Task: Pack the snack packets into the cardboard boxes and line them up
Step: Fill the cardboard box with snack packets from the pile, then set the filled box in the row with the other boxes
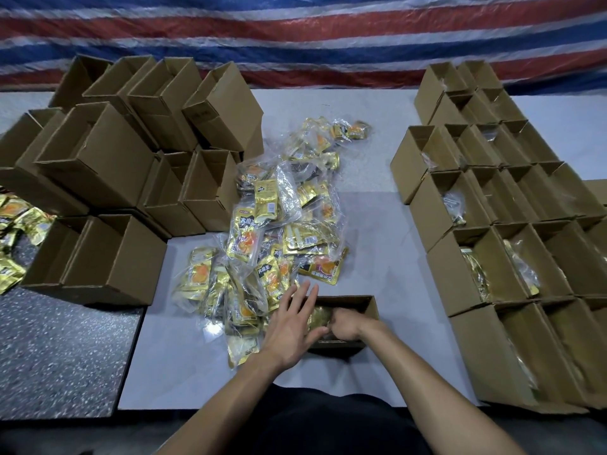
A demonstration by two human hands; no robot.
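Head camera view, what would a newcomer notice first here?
The heap of shiny gold snack packets sprawled in the middle grabs the eye. Nearer the person, the left hand spreads over an open box while the right hand reaches inside. Stacked boxes crowd the left; neat rows of boxes, some holding packets, line the right.

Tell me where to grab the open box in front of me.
Come from above at the right end wall of the box: fingers inside, thumb outside. The top is open, the wall stands upright, and that end looks free of packets.
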